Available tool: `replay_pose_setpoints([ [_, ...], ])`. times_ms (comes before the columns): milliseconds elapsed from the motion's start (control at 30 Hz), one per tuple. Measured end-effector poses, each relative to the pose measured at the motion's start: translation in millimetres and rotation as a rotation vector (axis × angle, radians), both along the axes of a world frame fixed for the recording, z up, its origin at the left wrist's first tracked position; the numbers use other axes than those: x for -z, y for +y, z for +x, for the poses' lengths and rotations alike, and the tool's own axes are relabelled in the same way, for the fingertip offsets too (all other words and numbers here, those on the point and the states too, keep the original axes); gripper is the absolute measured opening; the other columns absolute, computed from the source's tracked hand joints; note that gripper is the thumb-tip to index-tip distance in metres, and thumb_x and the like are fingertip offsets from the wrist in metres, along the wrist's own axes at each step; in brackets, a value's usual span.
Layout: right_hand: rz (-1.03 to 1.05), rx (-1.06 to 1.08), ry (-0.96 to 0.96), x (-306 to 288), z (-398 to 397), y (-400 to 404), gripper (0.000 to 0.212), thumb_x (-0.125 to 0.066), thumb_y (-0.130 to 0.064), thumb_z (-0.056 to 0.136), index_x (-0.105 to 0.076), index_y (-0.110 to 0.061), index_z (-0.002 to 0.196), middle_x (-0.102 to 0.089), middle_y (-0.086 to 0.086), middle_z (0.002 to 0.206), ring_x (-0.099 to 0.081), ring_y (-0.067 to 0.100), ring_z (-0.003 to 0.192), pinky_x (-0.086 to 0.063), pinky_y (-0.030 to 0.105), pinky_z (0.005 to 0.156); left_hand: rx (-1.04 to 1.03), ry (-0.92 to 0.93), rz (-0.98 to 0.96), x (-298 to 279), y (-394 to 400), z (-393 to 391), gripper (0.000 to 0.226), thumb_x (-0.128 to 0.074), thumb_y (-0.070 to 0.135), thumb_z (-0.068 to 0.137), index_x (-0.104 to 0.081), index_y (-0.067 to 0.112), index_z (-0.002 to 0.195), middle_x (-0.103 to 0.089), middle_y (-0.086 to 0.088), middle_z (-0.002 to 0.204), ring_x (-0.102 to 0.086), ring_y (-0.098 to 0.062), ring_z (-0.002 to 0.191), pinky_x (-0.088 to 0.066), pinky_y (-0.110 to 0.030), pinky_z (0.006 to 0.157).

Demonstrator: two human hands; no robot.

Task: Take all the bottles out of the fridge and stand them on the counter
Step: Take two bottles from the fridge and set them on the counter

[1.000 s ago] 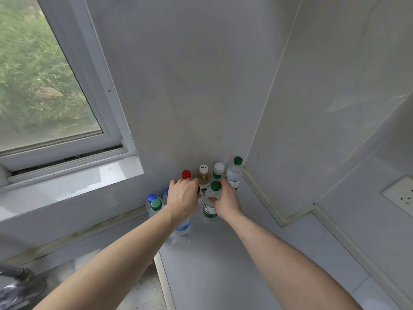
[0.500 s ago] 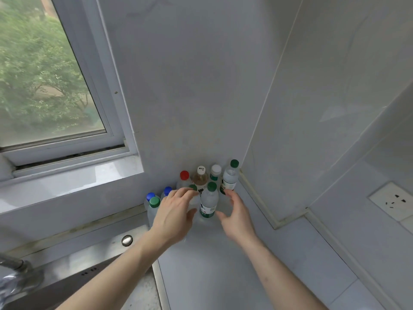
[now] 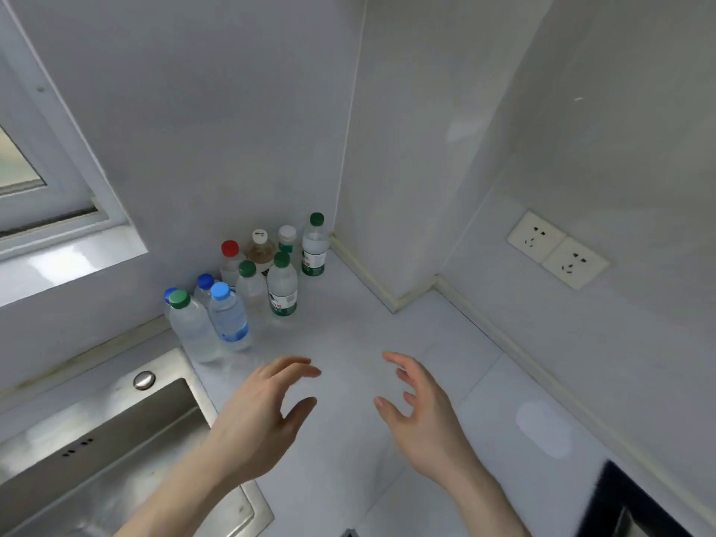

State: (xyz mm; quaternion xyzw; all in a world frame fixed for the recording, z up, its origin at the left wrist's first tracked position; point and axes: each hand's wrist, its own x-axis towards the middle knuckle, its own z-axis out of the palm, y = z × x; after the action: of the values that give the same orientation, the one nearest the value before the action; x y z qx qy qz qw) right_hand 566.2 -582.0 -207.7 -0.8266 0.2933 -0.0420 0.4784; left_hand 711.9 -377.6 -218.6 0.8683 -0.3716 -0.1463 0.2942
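Observation:
Several small plastic bottles stand upright in a cluster at the back corner of the white counter (image 3: 387, 381). Among them are a green-capped labelled bottle (image 3: 283, 288) at the front, a blue-capped bottle (image 3: 228, 315), a red-capped bottle (image 3: 230, 257) and a green-capped bottle (image 3: 314, 246) next to the corner. My left hand (image 3: 267, 416) and my right hand (image 3: 422, 412) hover over the counter in front of the cluster, both empty, fingers loosely spread, palms facing each other. No fridge is in view.
A steel sink (image 3: 97, 451) lies at the lower left beside the counter. A window sill (image 3: 66, 261) runs along the left wall. Two wall sockets (image 3: 558, 250) sit on the right wall. A dark object (image 3: 635, 505) shows at the bottom right corner.
Both hands have let go of the bottles and drawn back toward me. The view has swung right and down, showing the sink and the sockets.

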Motion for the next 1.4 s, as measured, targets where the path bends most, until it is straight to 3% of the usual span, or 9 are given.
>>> replay_pose_setpoints([
  [167,-0.051,0.116,-0.005,-23,-62,-1,0.052,-0.065,-0.024,0.099,-0.046,-0.051,0.139,-0.041,-0.047,0.135,-0.036,-0.022,0.131,-0.035,0.020,0.116,0.189,-0.045,0.007,-20,-42,-27,0.034,-0.058,0.044,0.101,-0.054,0.044,0.135,-0.044,0.029,0.147,-0.045,-0.003,0.134,-0.039,-0.019,0.102],
  [467,-0.164,0.469,-0.067,-68,-230,16,0.053,-0.066,-0.025,0.098,-0.045,-0.054,0.138,-0.040,-0.043,0.143,-0.037,-0.017,0.136,-0.037,0.028,0.119,0.534,-0.095,-0.086,-61,-107,-143,0.034,-0.060,0.041,0.101,-0.055,0.046,0.134,-0.041,0.034,0.147,-0.042,0.000,0.135,-0.032,-0.013,0.097],
  [600,-0.218,0.632,-0.077,-86,-327,46,0.055,-0.068,-0.027,0.098,-0.045,-0.055,0.138,-0.045,-0.040,0.141,-0.039,-0.016,0.136,-0.036,0.028,0.120,0.698,-0.091,-0.145,-76,-120,-224,0.034,-0.062,0.039,0.100,-0.057,0.046,0.133,-0.042,0.033,0.147,-0.042,-0.001,0.134,-0.038,-0.017,0.099],
  [867,-0.326,0.934,-0.096,-111,-510,137,0.055,-0.069,-0.024,0.097,-0.047,-0.053,0.139,-0.045,-0.042,0.141,-0.039,-0.016,0.135,-0.039,0.029,0.119,1.061,-0.084,-0.238,-102,-109,-404,0.035,-0.066,0.033,0.098,-0.061,0.042,0.132,-0.045,0.032,0.144,-0.043,0.000,0.133,-0.024,-0.008,0.106],
  [1067,-0.421,1.159,-0.076,-131,-627,212,0.055,-0.070,-0.024,0.097,-0.049,-0.050,0.140,-0.045,-0.040,0.141,-0.039,-0.015,0.136,-0.041,0.026,0.115,1.339,-0.040,-0.321,-119,-95,-532,0.035,-0.066,0.039,0.097,-0.059,0.047,0.130,-0.046,0.033,0.144,-0.044,0.002,0.136,-0.041,-0.033,0.115],
  [1267,-0.514,1.437,-0.045,-149,-725,284,0.052,-0.071,-0.023,0.096,-0.052,-0.051,0.134,-0.049,-0.037,0.138,-0.045,-0.013,0.131,-0.042,0.025,0.109,1.593,-0.058,-0.389,-151,-78,-658,0.036,-0.064,0.042,0.097,-0.058,0.045,0.132,-0.043,0.033,0.146,-0.049,0.001,0.128,-0.044,-0.029,0.108],
  [1400,-0.548,1.557,-0.002,-157,-772,316,0.050,-0.070,-0.026,0.097,-0.051,-0.047,0.138,-0.047,-0.039,0.139,-0.042,-0.015,0.132,-0.039,0.020,0.110,1.729,-0.076,-0.431,-166,-73,-730,0.035,-0.062,0.041,0.099,-0.057,0.044,0.133,-0.043,0.033,0.146,-0.042,0.005,0.133,-0.037,-0.023,0.110],
])
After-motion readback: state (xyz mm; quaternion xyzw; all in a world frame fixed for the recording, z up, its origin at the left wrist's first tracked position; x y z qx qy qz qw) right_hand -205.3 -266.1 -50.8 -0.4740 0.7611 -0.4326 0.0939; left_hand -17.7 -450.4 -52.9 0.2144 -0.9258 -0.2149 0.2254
